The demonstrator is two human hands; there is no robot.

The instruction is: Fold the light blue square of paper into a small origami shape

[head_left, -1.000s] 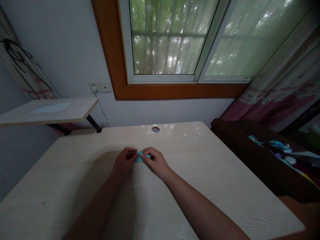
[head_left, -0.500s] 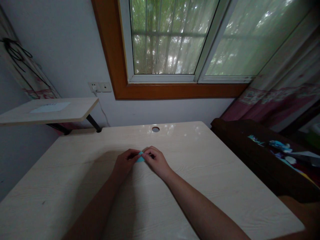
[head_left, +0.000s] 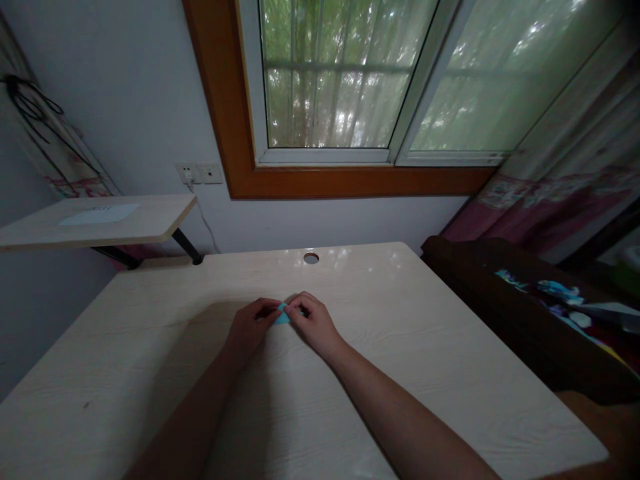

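A small piece of light-blue paper (head_left: 283, 319) is pinched between my two hands, low over the pale wooden desk (head_left: 400, 373). My left hand (head_left: 253, 325) grips its left side with thumb and fingers closed. From the other side, my right hand (head_left: 314, 321) pinches the paper, its thumb close to the left fingertips. A triangular part of the paper shows between and below the fingers. The rest of it is hidden by them.
A raised shelf (head_left: 165, 230) on black legs stands at the back left, bearing a white sheet (head_left: 100, 214). A round cable hole (head_left: 311, 258) lies near the desk's back edge. Right of the desk stands a dark wooden piece of furniture (head_left: 465, 267) with colourful items on it.
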